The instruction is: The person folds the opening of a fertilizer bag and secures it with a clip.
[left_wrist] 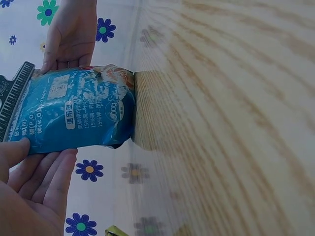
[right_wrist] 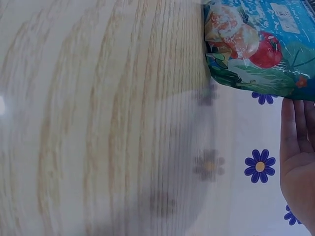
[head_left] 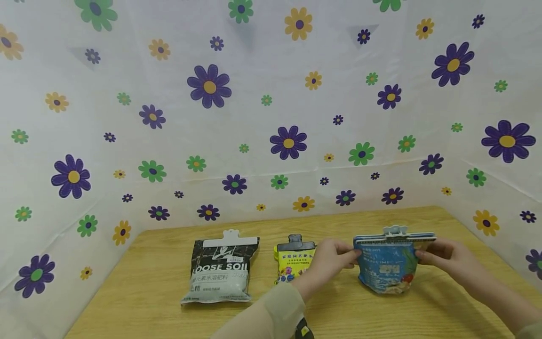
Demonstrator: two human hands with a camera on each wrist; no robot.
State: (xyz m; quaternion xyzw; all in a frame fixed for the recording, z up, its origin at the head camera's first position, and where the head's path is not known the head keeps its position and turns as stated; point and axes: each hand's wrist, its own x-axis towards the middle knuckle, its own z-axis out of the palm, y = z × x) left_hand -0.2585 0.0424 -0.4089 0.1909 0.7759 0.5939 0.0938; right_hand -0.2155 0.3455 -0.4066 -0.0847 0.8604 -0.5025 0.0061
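A blue fertilizer bag [head_left: 386, 268] with vegetables printed on it stands upright on the table, and a grey clip [head_left: 394, 234] closes its top. My left hand [head_left: 330, 260] pinches the bag's left edge near the top, thumb in front and fingers at the side. Opposite it, my right hand [head_left: 446, 256] holds the right edge just under the clip. In the left wrist view the thumb of the left hand [left_wrist: 34, 182] lies on the printed face of the bag [left_wrist: 81, 108]. From the right wrist, straight fingers of the right hand [right_wrist: 300, 162] show against the bag's side.
A black and grey soil bag [head_left: 220, 273] with a white clip [head_left: 230, 239] stands at the left of the wooden table [head_left: 148, 282]. Between the bags, a yellow bag [head_left: 292, 263] with a dark clip is partly behind my left hand. A black object [head_left: 303, 329] lies by my left sleeve.
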